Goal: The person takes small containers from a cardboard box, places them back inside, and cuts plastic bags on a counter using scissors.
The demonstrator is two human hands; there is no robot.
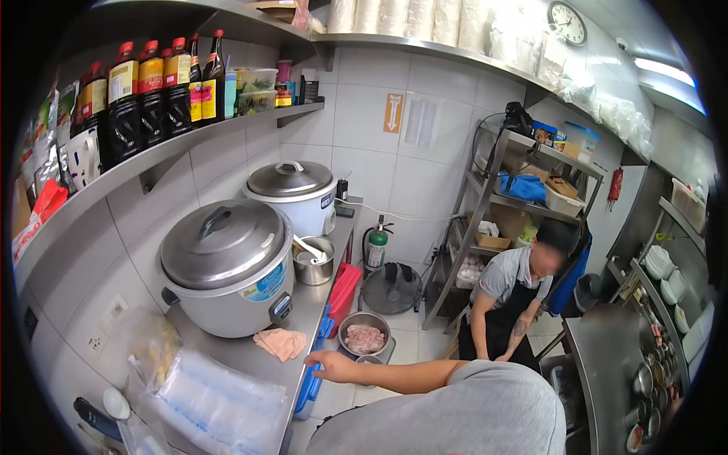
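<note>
My right hand (334, 366) reaches left across the view from a grey sleeve, beside the edge of the steel counter (299, 303). Its fingers are loosely bent and a little apart, with nothing visible in them. Nearest to it on the counter lies a crumpled pinkish cloth (281, 343). Below the counter, a metal bowl of raw meat (365, 338) stands just beyond the hand. A blue-edged box (309, 390) is under the hand, partly hidden. My left hand is out of view.
Two large cookers (227, 258) (292, 186), a steel pot (313, 262) and plastic bags (220, 394) occupy the counter. Bottles (152, 91) line the left shelf. Another person (512, 292) sits bent forward by the metal rack (485, 189). A steel table (607, 364) stands right.
</note>
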